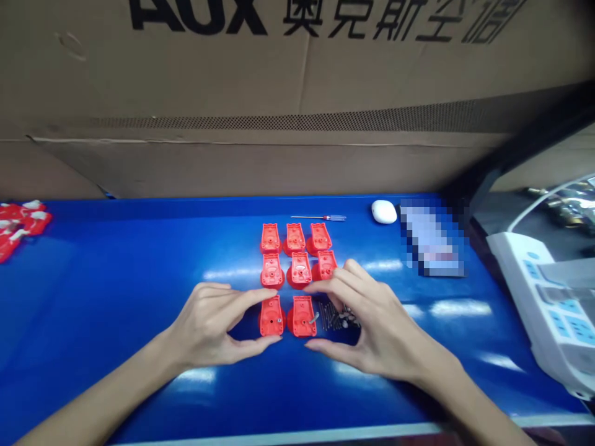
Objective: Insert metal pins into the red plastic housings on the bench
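Several red plastic housings stand in rows on the blue tabletop, their hollow sides up. My left hand [209,325] has thumb and fingers closed on the two ends of the front left red plastic housing [271,319], which has a small metal bit inside. Over the front middle housing [302,317], my right hand [367,316] holds thumb and forefinger apart, beyond its near and far ends. A small curved pale piece [314,318] lies at that housing's right edge. Long screws [329,316] and small metal parts [346,320] lie partly hidden beneath my right hand.
Behind the housings lies a screwdriver [325,217], with a white rounded case [383,212] to its right and a blurred-out object [430,238] beyond. A power strip [553,310] is at far right, red-and-white pieces [21,226] at far left. A large cardboard box [232,80] walls the back.
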`<state>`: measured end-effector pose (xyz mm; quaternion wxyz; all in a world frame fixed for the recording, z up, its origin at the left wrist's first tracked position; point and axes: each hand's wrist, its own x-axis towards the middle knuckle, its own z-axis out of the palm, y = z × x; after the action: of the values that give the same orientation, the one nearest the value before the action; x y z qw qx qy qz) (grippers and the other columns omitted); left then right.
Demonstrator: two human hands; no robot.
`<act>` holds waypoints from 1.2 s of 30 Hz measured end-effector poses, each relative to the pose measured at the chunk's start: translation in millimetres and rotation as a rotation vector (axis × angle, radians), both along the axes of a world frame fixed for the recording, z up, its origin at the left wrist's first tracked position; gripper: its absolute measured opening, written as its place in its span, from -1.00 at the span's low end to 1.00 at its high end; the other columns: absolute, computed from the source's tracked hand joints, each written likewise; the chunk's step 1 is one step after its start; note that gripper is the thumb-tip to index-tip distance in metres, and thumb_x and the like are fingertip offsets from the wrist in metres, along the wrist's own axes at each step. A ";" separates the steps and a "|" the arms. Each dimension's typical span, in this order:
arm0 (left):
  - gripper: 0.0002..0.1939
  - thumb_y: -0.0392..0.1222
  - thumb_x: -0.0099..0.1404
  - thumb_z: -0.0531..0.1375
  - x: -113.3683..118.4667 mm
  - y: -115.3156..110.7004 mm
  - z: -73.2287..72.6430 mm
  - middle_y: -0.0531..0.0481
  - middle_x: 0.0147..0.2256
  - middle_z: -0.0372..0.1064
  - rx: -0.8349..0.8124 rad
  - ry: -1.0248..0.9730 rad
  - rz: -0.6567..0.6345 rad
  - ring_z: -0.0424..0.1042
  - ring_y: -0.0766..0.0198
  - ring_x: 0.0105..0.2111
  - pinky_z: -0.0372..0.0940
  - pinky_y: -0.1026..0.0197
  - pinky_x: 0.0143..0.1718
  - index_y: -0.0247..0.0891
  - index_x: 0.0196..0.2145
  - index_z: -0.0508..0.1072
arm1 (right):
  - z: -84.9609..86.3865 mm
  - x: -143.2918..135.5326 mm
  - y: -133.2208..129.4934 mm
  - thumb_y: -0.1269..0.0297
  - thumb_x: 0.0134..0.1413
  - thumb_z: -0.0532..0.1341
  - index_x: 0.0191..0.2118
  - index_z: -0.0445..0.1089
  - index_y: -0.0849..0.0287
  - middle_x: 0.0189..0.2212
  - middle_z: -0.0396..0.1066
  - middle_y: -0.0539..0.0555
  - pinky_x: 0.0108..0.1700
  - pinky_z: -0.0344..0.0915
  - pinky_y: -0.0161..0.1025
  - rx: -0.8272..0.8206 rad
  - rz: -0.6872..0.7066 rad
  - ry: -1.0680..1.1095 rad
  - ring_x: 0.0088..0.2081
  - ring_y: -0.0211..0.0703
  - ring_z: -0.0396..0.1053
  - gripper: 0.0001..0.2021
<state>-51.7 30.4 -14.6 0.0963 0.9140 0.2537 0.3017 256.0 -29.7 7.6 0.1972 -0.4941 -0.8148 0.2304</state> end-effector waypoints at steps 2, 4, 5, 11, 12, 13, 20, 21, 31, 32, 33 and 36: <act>-0.42 0.02 0.32 0.50 -0.5 0.4 -0.1 0.26 -0.59 0.33 -0.005 0.000 -0.002 0.27 0.40 -0.65 0.19 0.25 -0.51 -0.24 0.20 0.54 | 4.6 10.9 0.3 -0.13 0.25 0.46 0.26 0.36 -0.06 -0.17 0.45 0.06 -0.11 0.31 -0.04 -0.024 -0.003 0.026 -0.13 0.03 0.37 -0.41; -0.40 0.03 0.32 0.50 -1.6 0.5 0.4 0.26 -0.58 0.32 -0.005 0.001 0.000 0.26 0.40 -0.65 0.18 0.25 -0.51 -0.24 0.21 0.53 | 8.3 23.5 1.7 -0.11 0.25 0.47 0.22 0.41 -0.06 -0.23 0.44 0.02 -0.08 0.35 -0.02 -0.041 -0.014 0.037 -0.17 0.00 0.38 -0.46; -0.39 0.03 0.32 0.50 -2.3 0.5 0.8 0.27 -0.58 0.31 0.000 0.005 -0.001 0.26 0.40 -0.64 0.18 0.25 -0.51 -0.24 0.22 0.53 | 9.5 29.6 2.9 -0.09 0.24 0.48 0.18 0.44 -0.06 -0.25 0.45 0.01 -0.07 0.37 -0.02 -0.053 -0.017 0.033 -0.18 -0.01 0.38 -0.50; -0.37 0.05 0.30 0.51 -4.7 0.6 1.1 0.26 -0.57 0.31 0.029 0.026 -0.010 0.27 0.41 -0.64 0.17 0.25 -0.51 -0.25 0.22 0.53 | 9.0 46.0 11.5 0.03 0.31 0.46 -0.07 0.59 -0.08 -0.28 0.55 -0.07 0.42 0.18 0.29 -0.156 0.059 0.041 -0.27 -0.10 0.46 -0.81; -0.37 0.06 0.30 0.51 -4.3 0.5 0.8 0.25 -0.56 0.33 0.029 0.027 -0.009 0.28 0.41 -0.64 0.17 0.25 -0.51 -0.25 0.22 0.53 | 8.6 45.6 12.3 0.03 0.31 0.45 -0.08 0.60 -0.08 -0.26 0.57 -0.07 0.45 0.14 0.30 -0.176 0.071 0.053 -0.26 -0.10 0.48 -0.83; -0.36 0.06 0.31 0.51 -3.9 0.2 0.5 0.24 -0.56 0.34 0.027 0.029 -0.010 0.28 0.41 -0.64 0.18 0.25 -0.51 -0.26 0.22 0.53 | 8.4 45.0 12.9 0.04 0.32 0.45 -0.08 0.61 -0.09 -0.24 0.59 -0.07 0.44 0.16 0.28 -0.195 0.077 0.065 -0.24 -0.09 0.50 -0.84; -0.41 0.01 0.34 0.48 -1.7 -4.1 -0.8 0.24 -0.57 0.35 0.018 0.032 -0.006 0.34 0.37 -0.62 0.22 0.24 -0.50 -0.23 0.24 0.51 | 7.9 43.5 13.0 0.03 0.40 0.39 -0.06 0.66 -0.11 -0.24 0.58 -0.04 0.13 0.38 0.04 -0.221 0.088 0.108 -0.23 -0.12 0.49 -0.86; -0.41 0.01 0.34 0.48 -1.7 -4.5 -1.1 0.24 -0.57 0.35 0.020 0.036 -0.002 0.35 0.37 -0.62 0.22 0.24 -0.49 -0.23 0.24 0.51 | 7.7 43.9 13.3 0.02 0.41 0.38 -0.05 0.66 -0.11 -0.25 0.57 -0.03 0.09 0.38 0.01 -0.219 0.091 0.113 -0.23 -0.12 0.48 -0.85; -0.38 0.04 0.35 0.49 -3.1 -5.2 -0.9 0.22 -0.55 0.38 0.030 0.083 0.019 0.43 0.34 -0.59 0.31 0.23 -0.44 -0.24 0.24 0.49 | 11.3 64.2 15.0 -0.03 0.35 0.42 -0.07 0.61 -0.10 -0.20 0.59 -0.02 -0.04 0.42 -0.05 -0.280 -0.007 0.090 -0.21 -0.08 0.46 -0.81; -0.38 0.04 0.35 0.48 -3.5 -5.8 -1.4 0.23 -0.55 0.39 0.033 0.091 0.021 0.44 0.33 -0.58 0.35 0.22 -0.41 -0.23 0.25 0.49 | 10.6 67.5 15.2 -0.05 0.33 0.43 -0.05 0.61 -0.09 -0.21 0.58 -0.01 -0.12 0.42 -0.08 -0.298 -0.019 0.079 -0.23 -0.09 0.46 -0.77; -0.38 0.05 0.36 0.48 -4.0 -6.5 -2.4 0.24 -0.55 0.38 0.035 0.096 0.023 0.45 0.33 -0.58 0.38 0.21 -0.36 -0.22 0.25 0.49 | 9.6 70.5 15.4 -0.07 0.31 0.44 -0.04 0.61 -0.07 -0.24 0.56 -0.01 -0.19 0.41 -0.12 -0.315 -0.030 0.067 -0.27 -0.11 0.45 -0.74; -0.38 0.09 0.33 0.48 -6.3 -8.5 -6.6 0.27 -0.57 0.35 0.051 0.094 0.044 0.45 0.35 -0.59 0.47 0.16 -0.21 -0.20 0.23 0.52 | 6.7 77.0 15.6 -0.06 0.28 0.47 -0.01 0.61 -0.06 -0.36 0.45 -0.05 -0.31 0.38 -0.18 -0.353 -0.055 0.053 -0.38 -0.17 0.41 -0.71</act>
<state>-58.0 21.9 -21.2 0.0544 0.9235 0.2703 0.2668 333.1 -14.1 14.3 0.1350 -0.5370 -0.7422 0.3776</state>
